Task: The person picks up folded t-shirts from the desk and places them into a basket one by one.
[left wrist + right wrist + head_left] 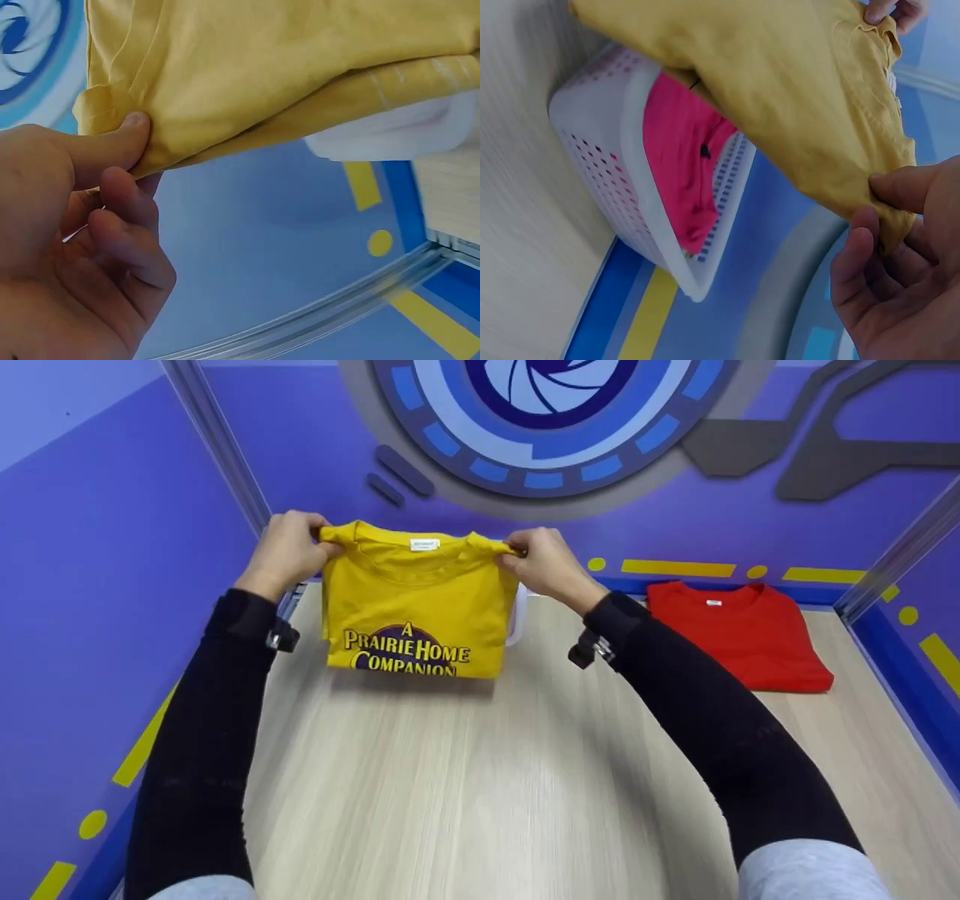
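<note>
A folded yellow T-shirt (420,600) with "A Prairie Home Companion" printed on it hangs between both hands, raised above the table. My left hand (289,553) pinches its upper left corner between thumb and fingers. At the opposite upper corner, my right hand (551,562) does the same. Below and behind the shirt stands a white perforated basket (637,150), mostly hidden by the shirt in the head view. Pink clothing (686,165) lies inside that basket in the right wrist view.
A folded red T-shirt (742,634) lies at the back right of the wooden table (487,787). Purple-blue panels (90,585) with metal corner posts (217,442) enclose the table at the back and sides.
</note>
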Demonstrator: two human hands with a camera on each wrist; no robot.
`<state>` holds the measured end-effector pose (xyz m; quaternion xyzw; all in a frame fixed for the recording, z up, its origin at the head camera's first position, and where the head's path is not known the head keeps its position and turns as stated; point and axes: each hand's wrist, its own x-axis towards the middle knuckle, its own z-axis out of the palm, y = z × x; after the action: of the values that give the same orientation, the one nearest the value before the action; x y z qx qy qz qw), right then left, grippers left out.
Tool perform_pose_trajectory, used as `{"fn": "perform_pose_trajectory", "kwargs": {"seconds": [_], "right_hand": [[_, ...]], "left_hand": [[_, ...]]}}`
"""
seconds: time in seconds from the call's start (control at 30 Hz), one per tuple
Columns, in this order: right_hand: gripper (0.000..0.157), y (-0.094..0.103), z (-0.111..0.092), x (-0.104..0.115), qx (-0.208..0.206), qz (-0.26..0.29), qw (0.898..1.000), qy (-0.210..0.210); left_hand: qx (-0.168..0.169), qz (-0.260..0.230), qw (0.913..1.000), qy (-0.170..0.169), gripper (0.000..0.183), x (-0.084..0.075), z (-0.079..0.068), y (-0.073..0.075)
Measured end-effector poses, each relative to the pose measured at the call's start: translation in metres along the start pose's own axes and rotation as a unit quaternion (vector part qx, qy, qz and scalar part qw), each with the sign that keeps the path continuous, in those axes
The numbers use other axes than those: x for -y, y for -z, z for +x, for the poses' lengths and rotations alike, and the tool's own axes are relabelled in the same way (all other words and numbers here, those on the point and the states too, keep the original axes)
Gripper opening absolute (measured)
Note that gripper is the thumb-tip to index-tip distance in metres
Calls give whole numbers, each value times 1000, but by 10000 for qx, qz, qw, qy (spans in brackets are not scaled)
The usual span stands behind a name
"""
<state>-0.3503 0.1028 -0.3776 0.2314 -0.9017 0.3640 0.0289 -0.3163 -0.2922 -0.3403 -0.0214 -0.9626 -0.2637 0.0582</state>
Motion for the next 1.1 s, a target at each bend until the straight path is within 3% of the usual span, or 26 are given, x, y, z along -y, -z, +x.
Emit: {"fn": "perform_pose_trajectory", "kwargs": {"seconds": [0.23, 0.4, 0.53, 0.63, 1.1], "right_hand": [[26, -10, 27, -16, 89, -218, 9986, -469], [21, -17, 38, -28, 93, -417, 9967, -685], [20, -24, 44, -37, 17, -542, 9958, -741], [21, -31, 48, -43, 4, -603, 9961, -642], [23, -47, 49, -68, 394, -217, 9949, -898]], "left_hand": [[142, 209, 9994, 250, 21, 4, 35, -21], [141, -183, 9980, 593, 33, 7, 50, -38], [74, -559, 9940, 939, 44, 13, 57, -52], [99, -523, 9921, 1135, 44, 19, 59, -62], [368, -566, 9897, 1261, 52, 26, 66, -85]]}}
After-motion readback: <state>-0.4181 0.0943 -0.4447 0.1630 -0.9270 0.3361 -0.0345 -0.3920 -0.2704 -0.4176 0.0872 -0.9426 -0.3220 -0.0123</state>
